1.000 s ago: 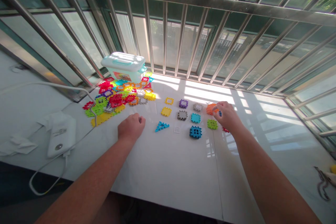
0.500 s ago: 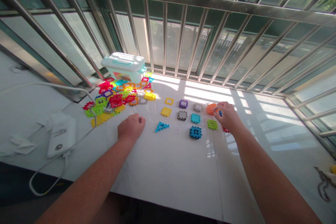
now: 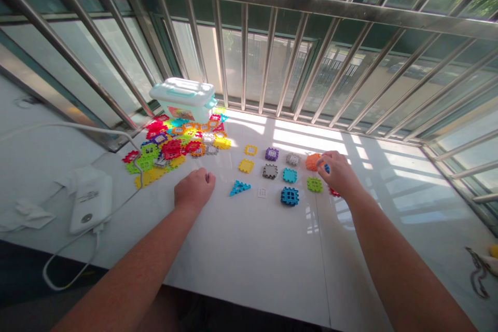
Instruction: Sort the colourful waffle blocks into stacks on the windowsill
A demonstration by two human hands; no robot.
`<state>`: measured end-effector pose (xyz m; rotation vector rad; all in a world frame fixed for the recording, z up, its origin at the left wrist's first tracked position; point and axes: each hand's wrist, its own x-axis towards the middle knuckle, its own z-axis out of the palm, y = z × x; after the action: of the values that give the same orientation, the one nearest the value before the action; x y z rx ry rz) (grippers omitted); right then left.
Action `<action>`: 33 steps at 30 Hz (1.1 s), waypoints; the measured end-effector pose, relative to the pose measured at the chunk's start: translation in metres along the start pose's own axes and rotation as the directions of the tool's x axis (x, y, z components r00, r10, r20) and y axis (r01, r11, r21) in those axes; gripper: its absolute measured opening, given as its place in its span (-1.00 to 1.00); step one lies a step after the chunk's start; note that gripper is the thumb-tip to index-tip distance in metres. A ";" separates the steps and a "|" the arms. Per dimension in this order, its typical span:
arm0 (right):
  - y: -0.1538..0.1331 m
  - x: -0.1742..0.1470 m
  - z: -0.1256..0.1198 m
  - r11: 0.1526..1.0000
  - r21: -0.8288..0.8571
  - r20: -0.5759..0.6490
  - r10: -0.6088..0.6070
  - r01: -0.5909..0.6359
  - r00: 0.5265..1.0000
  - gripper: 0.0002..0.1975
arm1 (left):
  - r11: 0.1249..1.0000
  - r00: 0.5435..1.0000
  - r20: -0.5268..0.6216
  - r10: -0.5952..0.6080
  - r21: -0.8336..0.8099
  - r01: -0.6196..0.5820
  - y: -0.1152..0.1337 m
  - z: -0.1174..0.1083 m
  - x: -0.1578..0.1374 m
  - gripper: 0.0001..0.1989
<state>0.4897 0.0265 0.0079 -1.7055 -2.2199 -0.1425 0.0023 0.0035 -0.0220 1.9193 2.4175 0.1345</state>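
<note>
Orange toothed plastic tiles sit beside my right hand, fingers narrow, hold unclear; handling seems underway, next needing precision; left hand curled shut.

An orange piece lies beside the right hand.

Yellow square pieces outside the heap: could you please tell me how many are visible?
2: one yellow piece with a pale window, left of the purple piece; one plain yellow piece, just nearer the camera. Others may be hidden beneath them.
</note>
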 end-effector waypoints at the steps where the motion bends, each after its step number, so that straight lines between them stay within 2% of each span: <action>1: 0.000 0.000 0.000 1.000 0.001 0.000 0.002 -0.002 1.000 -0.85 | 1.000 1.000 0.000 0.000 -0.001 0.000 0.000 0.000 0.000 -0.60; 10: 0.003 0.000 0.004 1.000 -0.009 -0.013 -0.011 0.011 1.000 -0.78 | 1.000 1.000 -0.015 0.004 -0.003 -0.004 -0.001 0.001 0.000 -0.60; 21: 0.004 0.003 0.011 1.000 0.002 -0.008 -0.003 0.003 1.000 -0.82 | 1.000 1.000 -0.004 -0.001 0.002 0.001 -0.001 0.002 0.001 -0.60; 29: 0.009 -0.004 0.011 0.999 0.043 -0.048 0.018 -0.016 0.999 -0.53 | 1.000 1.000 -0.004 0.002 0.014 -0.002 -0.001 0.002 0.001 -0.61; 33: 0.009 -0.008 0.012 0.996 0.066 -0.051 0.064 -0.060 0.997 -0.48 | 1.000 1.000 0.001 0.005 0.012 -0.005 -0.001 0.002 0.001 -0.60</action>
<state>0.4973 0.0252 -0.0070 -1.7139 -2.1080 -0.0989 0.0011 0.0039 -0.0240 1.9303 2.4183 0.1200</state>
